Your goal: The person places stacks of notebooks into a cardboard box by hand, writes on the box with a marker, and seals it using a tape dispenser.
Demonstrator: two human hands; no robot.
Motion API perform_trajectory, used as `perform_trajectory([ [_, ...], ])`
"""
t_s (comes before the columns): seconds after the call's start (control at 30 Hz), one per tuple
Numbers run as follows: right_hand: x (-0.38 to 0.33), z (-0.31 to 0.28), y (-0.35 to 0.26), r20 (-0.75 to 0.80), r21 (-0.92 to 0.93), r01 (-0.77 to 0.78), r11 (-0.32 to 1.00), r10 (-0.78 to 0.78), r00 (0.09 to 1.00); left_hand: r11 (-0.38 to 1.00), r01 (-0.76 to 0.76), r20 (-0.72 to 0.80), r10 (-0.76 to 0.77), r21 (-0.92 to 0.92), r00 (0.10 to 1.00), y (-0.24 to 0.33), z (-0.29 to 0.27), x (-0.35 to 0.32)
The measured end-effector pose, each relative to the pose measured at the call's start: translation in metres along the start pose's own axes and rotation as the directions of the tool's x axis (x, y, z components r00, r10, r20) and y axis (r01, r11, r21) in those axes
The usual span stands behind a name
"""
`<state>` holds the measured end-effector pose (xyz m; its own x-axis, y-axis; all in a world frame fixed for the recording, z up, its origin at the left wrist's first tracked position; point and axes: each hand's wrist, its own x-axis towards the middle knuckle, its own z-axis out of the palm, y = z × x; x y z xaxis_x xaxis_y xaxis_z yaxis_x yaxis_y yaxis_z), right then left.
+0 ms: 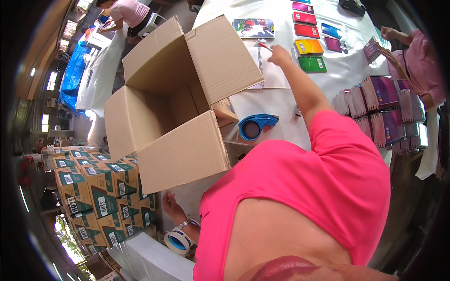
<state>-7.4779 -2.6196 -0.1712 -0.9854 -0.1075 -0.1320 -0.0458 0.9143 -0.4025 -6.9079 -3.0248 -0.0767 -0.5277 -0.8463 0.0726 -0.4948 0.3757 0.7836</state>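
Stretched out over the white table, my right hand (280,55) is closed on a slim red-and-white pen (265,46). Below it lies an open spiral notebook (274,72) with pale pages. Down at my side, my left hand (171,205) hangs with loosely bent fingers, holding nothing that I can see; a watch (184,223) is on that wrist. A large cardboard box (176,103) with its flaps folded out stands to the left, its near flap just above my left hand. Beside the left forearm is a white tape roll (178,240) with a blue core.
A blue tape dispenser (255,125) lies near me. Coloured notebooks (309,46) form a row farther back, beside an illustrated book (253,28). Stacked purple notebooks (384,91) stand right, near a person (412,61) handling one. Printed cartons (101,194) are piled left; another person (129,14) works beyond.
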Motion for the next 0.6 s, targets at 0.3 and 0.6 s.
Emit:
perform_trajectory([
  [0.3,0.073,-0.068,-0.056,0.640,-0.516,0.161,0.842,0.253,0.726,0.992,0.080,-0.112,-0.070,0.094,0.991,0.023,-0.044,-0.021],
  [0.6,0.145,-0.093,-0.025,0.645,0.384,-0.187,0.904,-0.117,0.755,0.999,-0.016,-0.320,0.006,-0.029,0.948,0.084,-0.048,-0.014],
])
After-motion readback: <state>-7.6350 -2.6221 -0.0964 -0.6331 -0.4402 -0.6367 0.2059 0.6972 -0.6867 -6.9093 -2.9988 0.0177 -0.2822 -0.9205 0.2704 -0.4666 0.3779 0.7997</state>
